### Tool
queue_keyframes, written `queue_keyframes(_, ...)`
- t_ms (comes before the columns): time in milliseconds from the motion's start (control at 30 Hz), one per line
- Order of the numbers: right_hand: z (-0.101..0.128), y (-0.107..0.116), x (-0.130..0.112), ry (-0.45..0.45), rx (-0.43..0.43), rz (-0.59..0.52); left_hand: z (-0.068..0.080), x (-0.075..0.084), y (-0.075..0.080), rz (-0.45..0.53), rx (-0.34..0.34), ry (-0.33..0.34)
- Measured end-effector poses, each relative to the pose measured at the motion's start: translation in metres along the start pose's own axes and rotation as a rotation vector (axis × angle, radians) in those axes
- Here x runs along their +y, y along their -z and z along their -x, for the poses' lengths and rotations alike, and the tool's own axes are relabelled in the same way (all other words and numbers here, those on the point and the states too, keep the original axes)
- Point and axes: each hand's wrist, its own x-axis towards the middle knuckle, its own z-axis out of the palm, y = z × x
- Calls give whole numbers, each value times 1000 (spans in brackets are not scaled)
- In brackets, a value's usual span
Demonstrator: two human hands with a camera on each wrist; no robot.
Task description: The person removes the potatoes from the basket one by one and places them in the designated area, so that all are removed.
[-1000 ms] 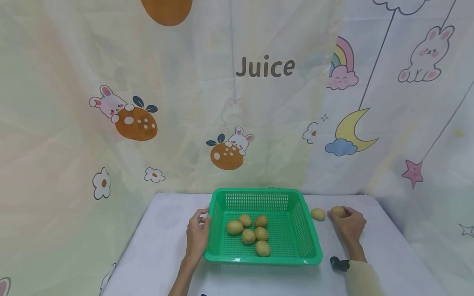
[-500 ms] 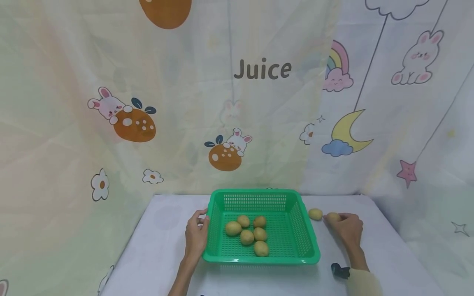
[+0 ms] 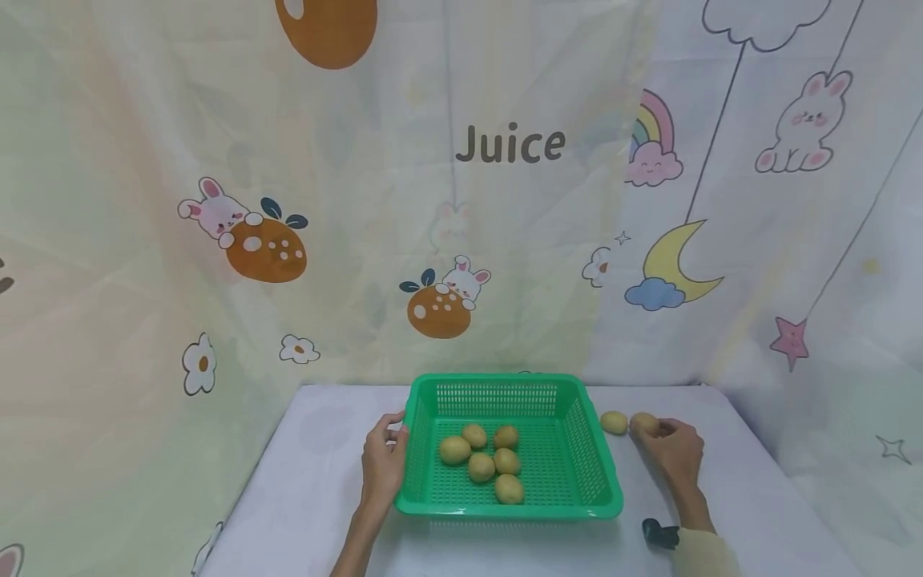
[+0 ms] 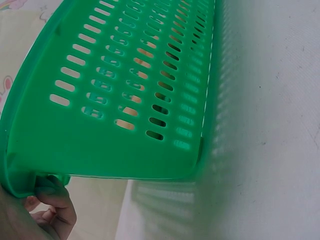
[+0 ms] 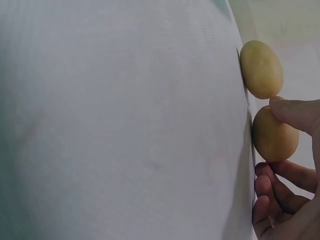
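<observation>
Green basket gripped by the left hand; loose potato might be rolled away if bumped by the second potato, pinched in the right hand.

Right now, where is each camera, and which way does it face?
Head: worn on the head, facing forward and down at the green basket and printed curtain; left hand, right hand and both forearms show.
Left wrist: on that wrist, facing the basket's slotted side; part of the left hand shows at lower left.
Right wrist: on that wrist, facing across the white tabletop; the right hand shows at right, pinching a potato.
Head and right wrist share the held potato and a second potato.
</observation>
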Motion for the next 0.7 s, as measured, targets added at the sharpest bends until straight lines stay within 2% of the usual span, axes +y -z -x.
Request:
queue_keyframes(533,5,13,-7,-4,-40,11,0,-1,1,6,3,-17)
queue_keyframes(700,4,22,-19,24,15,-20,0,-1,0,3,1,-22)
